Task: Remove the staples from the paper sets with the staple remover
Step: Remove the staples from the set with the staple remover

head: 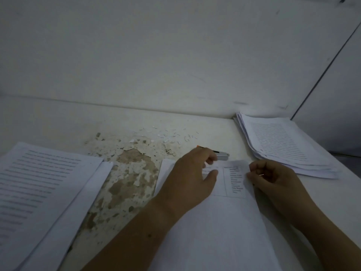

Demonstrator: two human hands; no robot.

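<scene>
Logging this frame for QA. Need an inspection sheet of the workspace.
Surface: white table, paint peeled to a brown patch at centre.
Job's things: centre paper set under both hands; staple remover lying just beyond it; left paper stack; right paper stack.
Clutter: flakes and likely pulled staples scattered at the far edge.
Grippers: left hand rests on centre paper set, fingertips at the staple remover; right hand pinches a staple.
Cables: nothing seen.
Surroundings: white wall, dim light.
</scene>
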